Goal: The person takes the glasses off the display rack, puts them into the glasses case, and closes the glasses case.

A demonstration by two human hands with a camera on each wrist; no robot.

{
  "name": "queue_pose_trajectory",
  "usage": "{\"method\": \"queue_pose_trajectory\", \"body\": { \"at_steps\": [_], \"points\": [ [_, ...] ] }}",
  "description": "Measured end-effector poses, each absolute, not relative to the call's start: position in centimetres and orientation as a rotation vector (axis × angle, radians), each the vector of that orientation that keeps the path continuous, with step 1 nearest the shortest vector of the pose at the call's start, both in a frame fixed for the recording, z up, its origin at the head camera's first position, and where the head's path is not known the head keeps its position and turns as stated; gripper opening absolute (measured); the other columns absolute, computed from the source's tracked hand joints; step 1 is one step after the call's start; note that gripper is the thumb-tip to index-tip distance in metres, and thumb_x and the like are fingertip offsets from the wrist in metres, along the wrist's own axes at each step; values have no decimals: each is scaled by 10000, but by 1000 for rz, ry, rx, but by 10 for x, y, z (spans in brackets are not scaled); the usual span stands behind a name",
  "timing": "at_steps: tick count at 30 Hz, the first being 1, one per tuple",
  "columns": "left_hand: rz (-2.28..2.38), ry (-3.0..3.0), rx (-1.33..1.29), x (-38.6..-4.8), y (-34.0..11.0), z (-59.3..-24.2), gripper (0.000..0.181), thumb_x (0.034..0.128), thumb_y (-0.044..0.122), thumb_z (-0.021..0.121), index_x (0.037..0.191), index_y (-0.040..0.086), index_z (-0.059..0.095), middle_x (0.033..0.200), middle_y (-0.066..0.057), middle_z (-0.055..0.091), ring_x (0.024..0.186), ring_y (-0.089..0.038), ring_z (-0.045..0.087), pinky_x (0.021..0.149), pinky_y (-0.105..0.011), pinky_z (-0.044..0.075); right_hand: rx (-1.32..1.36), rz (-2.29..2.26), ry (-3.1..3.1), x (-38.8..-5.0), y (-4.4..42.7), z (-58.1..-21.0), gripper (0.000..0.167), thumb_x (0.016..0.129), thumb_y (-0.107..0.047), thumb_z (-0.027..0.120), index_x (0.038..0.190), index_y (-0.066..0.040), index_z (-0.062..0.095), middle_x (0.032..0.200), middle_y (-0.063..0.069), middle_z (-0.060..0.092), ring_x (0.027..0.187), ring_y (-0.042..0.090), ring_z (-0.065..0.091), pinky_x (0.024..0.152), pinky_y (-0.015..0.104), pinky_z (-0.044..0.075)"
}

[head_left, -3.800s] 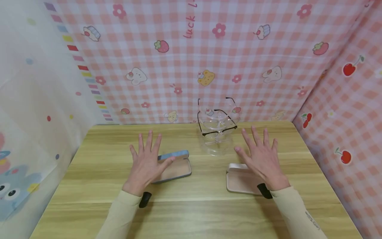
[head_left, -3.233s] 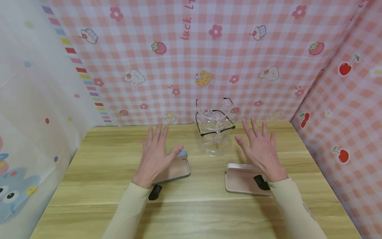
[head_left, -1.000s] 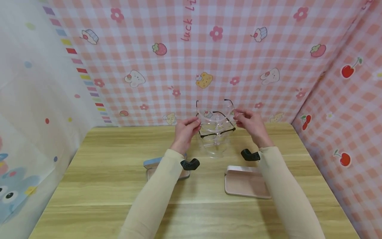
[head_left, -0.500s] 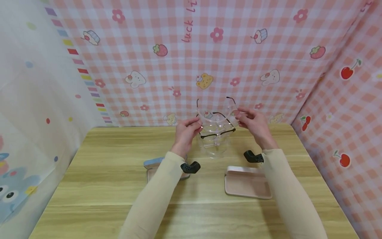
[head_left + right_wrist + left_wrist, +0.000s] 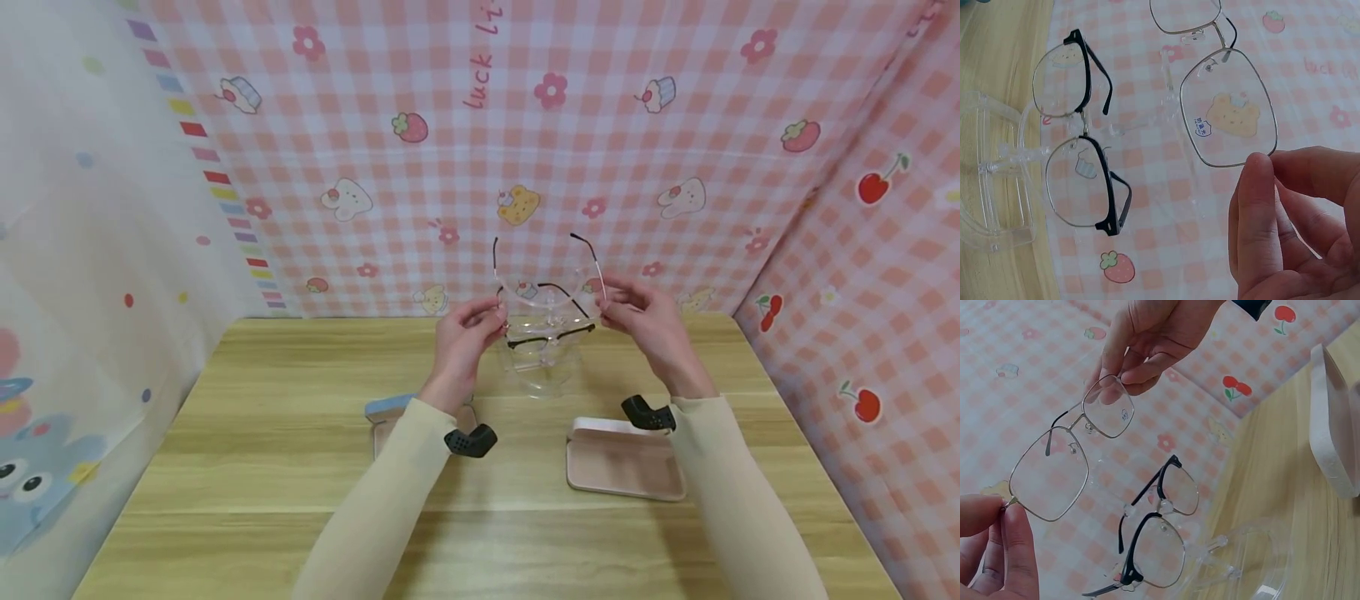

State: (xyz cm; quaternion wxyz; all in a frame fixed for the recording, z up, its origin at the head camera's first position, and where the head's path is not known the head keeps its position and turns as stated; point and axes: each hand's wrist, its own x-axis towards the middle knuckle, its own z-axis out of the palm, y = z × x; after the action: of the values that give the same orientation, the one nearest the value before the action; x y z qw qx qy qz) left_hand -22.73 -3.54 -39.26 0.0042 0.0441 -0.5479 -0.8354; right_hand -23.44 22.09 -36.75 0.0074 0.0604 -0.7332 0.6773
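Thin metal-framed glasses are pinched at both hinges, clear of the stand in both wrist views. My left hand grips one side between thumb and fingers; my right hand pinches the other, as the right wrist view shows close up. Their dark-tipped temples point toward the back wall. Below them, black half-rim glasses rest on a clear plastic display stand, whose upper part is hard to make out against the cloth.
An open blue glasses case lies on the wooden table, partly hidden by the left sleeve. Right of it is an open white case with a beige lining. Checked cloth hangs behind the table.
My hands went from spread above the cases to the upper glasses on the stand. They took hold of both sides, and the glasses have since risen slightly.
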Motion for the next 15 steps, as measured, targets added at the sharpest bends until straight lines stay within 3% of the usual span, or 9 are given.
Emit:
{"method": "queue_pose_trajectory", "body": {
  "at_steps": [6, 11, 15],
  "points": [
    [-2557, -1765, 50, -214, -46, -392, 334, 951, -34, 701, 1274, -89, 638, 1052, -84, 697, 906, -136, 676, 991, -400, 567, 220, 2029, -2330, -222, 215, -369, 460, 1003, -19, 642, 1453, 13, 555, 1085, 66, 664, 970, 122, 682, 876, 237, 590],
    [-2490, -1809, 6, -204, -53, -391, 305, 957, -31, 694, 1254, -85, 652, 1047, -106, 699, 891, -151, 680, 924, -339, 595, 237, 1926, -2360, -211, 208, -371, 447, 1009, -53, 646, 1452, -76, 591, 1125, 154, 631, 976, 218, 708, 882, 284, 600],
    [-2433, -1827, -37, -198, -57, -392, 273, 949, -40, 695, 1220, -68, 675, 1055, -147, 701, 861, -144, 681, 879, -303, 604, 248, 1897, -2338, -204, 204, -373, 458, 997, -39, 651, 1450, -62, 585, 1118, 178, 643, 913, 178, 716, 870, 303, 608]
  ]
}}
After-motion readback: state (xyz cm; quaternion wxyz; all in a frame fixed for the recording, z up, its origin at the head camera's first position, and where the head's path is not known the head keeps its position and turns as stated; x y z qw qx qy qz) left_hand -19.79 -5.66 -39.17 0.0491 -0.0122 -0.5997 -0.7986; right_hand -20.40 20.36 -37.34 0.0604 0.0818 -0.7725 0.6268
